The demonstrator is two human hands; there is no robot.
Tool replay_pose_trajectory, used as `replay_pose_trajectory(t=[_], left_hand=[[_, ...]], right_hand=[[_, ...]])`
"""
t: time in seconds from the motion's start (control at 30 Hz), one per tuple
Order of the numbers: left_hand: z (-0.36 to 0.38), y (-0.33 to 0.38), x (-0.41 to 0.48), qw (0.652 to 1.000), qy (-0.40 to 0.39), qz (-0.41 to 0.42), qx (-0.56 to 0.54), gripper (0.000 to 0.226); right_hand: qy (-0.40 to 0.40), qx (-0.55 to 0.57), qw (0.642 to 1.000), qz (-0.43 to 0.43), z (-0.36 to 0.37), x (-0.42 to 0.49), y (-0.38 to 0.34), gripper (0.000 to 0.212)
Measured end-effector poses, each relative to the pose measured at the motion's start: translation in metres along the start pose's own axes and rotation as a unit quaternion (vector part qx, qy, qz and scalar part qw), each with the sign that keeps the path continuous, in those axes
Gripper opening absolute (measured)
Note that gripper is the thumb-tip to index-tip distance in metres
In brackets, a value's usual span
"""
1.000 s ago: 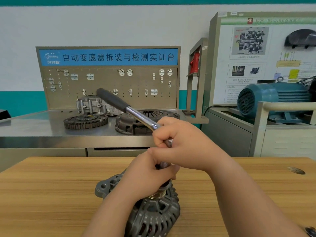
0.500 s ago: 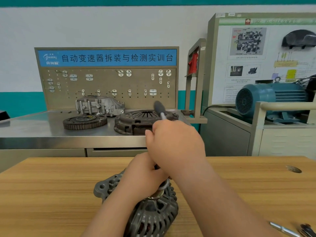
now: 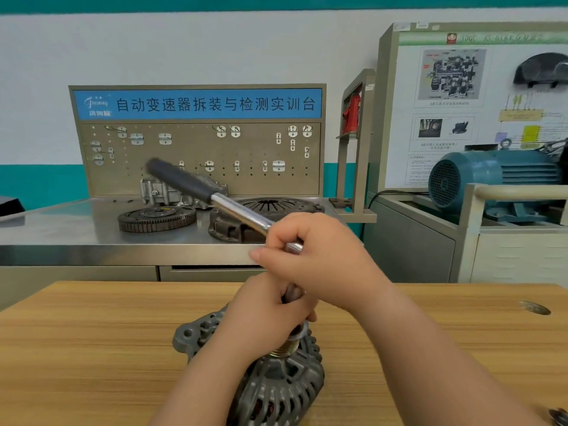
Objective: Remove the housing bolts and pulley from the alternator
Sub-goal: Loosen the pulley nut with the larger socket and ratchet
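Note:
A grey cast alternator stands on the wooden table, pulley end up. Its ribbed pulley shows just below my hands. My left hand is wrapped round the socket and the top of the pulley. My right hand grips the chrome shaft of a ratchet wrench near its head. The wrench's black handle points up and to the left. The wrench head and the pulley nut are hidden by my hands.
A steel workbench behind the table carries a flywheel ring, a clutch cover and a pegboard. A blue electric motor sits at the right. Small metal parts lie at the table's lower right corner.
The wrench handle has swung from pointing away from me back to up-left, as it stood a second ago. My left hand has stayed round the pulley top.

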State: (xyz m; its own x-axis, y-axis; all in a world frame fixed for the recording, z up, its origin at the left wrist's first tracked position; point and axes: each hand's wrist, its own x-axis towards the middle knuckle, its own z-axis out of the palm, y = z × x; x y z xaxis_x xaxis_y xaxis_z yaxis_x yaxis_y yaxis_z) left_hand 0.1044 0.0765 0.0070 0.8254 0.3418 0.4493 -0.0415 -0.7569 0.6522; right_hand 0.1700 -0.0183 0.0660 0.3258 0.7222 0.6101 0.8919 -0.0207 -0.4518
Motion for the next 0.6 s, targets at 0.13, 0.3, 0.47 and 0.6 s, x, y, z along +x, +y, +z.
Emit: replay_pose_trajectory(t=[0.13, 0.3, 0.47, 0.6], left_hand=[[0.001, 0.0, 0.004, 0.998, 0.006, -0.038, 0.053, 0.058], [0.003, -0.003, 0.006, 0.999, 0.002, -0.023, 0.033, 0.035], [0.001, -0.005, 0.009, 1.0, -0.008, -0.008, 0.018, 0.027], [0.002, -0.005, 0.007, 1.0, -0.012, -0.018, 0.008, 0.03]], right_hand=[[0.069, -0.21, 0.971, 0.089, 0.015, 0.006, -0.009, 0.028], [0.037, -0.202, 0.977, 0.055, 0.008, 0.007, -0.004, 0.031], [-0.073, 0.03, 0.995, -0.055, -0.013, 0.005, 0.008, 0.03], [-0.108, 0.12, 0.984, -0.079, -0.016, 0.004, 0.014, 0.032]])
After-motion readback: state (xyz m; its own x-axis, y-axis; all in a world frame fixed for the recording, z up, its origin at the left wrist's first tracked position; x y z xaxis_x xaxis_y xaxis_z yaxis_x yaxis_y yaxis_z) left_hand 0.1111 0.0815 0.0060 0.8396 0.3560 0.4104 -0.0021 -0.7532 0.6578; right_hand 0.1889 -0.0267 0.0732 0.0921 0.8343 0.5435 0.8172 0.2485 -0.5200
